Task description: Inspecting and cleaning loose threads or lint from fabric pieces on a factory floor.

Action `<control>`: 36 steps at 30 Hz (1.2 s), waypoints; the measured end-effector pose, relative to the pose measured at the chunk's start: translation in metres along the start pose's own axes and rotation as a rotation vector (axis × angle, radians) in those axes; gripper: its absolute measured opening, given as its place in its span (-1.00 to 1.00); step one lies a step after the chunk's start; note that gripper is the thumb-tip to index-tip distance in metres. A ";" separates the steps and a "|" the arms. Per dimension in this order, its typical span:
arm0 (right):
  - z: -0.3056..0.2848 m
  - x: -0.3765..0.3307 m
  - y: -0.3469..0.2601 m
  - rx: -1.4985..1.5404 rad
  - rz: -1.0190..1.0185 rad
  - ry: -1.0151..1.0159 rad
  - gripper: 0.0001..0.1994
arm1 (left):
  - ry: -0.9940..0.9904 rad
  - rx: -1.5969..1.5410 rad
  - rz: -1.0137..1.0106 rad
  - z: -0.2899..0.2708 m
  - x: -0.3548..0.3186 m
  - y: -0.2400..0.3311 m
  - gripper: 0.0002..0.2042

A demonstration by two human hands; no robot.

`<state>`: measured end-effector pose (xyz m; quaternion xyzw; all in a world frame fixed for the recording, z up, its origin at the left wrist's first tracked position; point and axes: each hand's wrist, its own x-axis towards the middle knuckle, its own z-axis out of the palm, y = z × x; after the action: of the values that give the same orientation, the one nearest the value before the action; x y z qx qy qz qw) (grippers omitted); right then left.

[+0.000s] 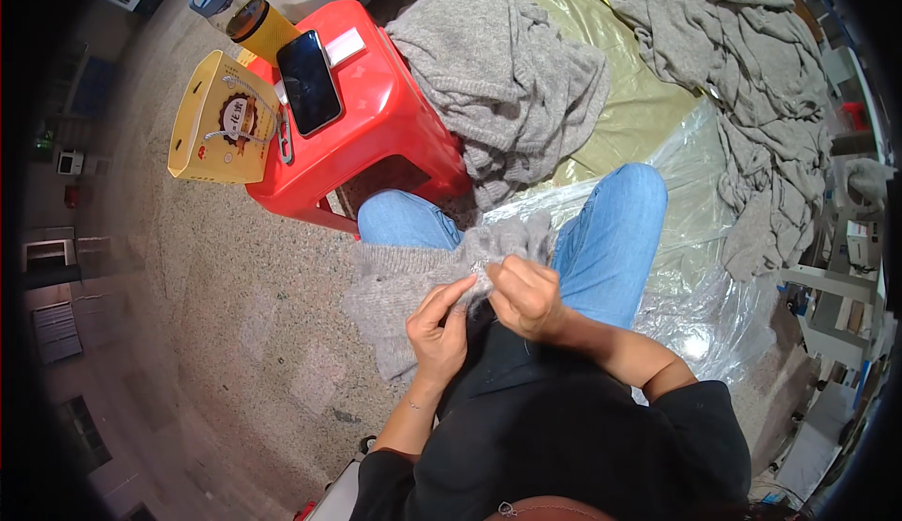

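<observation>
A grey knitted garment (pixel 399 286) lies across my lap, hanging over my left thigh. My left hand (pixel 440 329) pinches a fold of its edge between thumb and fingertips. Close beside it, my right hand (pixel 526 297) is closed with its fingers curled in at the same fold. Whether a small tool, such as a needle, sits in the right fingers is too fine to make out. The knit between the two hands is gathered up, and the rest of the garment spreads out to the left and beyond my hands.
A red plastic stool (pixel 376 98) stands ahead to the left, bearing a black phone (pixel 309 82), a bottle with a yellow sleeve (pixel 263 31) and a yellow paper bag (pixel 221 126). Grey knits (pixel 498 61) are heaped beside it; more grey knits (pixel 752 79) lie on plastic sheeting (pixel 686 230) at right.
</observation>
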<state>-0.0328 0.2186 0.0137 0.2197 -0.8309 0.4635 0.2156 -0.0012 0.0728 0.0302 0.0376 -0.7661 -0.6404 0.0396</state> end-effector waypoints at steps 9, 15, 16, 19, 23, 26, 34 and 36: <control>-0.027 -0.003 0.048 0.232 0.517 -0.079 -0.87 | -0.098 -0.060 -0.302 -0.043 0.014 -0.032 -0.77; -0.031 -0.004 0.042 0.077 0.163 -0.241 -0.78 | -0.025 -0.071 -0.064 -0.044 0.013 -0.025 -0.68; -0.031 -0.006 0.043 0.074 0.165 -0.239 -0.78 | -0.028 -0.073 -0.064 -0.045 0.014 -0.020 -0.68; -0.027 -0.014 0.045 -0.119 -0.140 -0.140 -0.81 | -0.086 0.058 0.082 -0.048 0.011 -0.012 -0.67; -0.025 -0.020 0.045 -0.135 -0.165 -0.070 -0.80 | -0.061 0.055 0.131 -0.048 0.006 -0.015 -0.65; -0.017 -0.021 0.043 -0.026 -0.022 -0.011 -0.72 | -0.071 0.057 0.142 -0.048 0.006 -0.011 -0.63; -0.018 -0.014 0.044 0.095 0.076 -0.225 -0.70 | -0.138 0.024 0.140 -0.043 0.005 -0.007 -0.61; -0.014 -0.015 0.043 0.075 0.073 -0.142 -0.75 | -0.094 0.018 0.136 -0.043 0.005 -0.008 -0.61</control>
<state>-0.0428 0.2538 -0.0170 0.2294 -0.8337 0.4850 0.1307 -0.0015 0.0291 0.0299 -0.0441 -0.7737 -0.6303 0.0465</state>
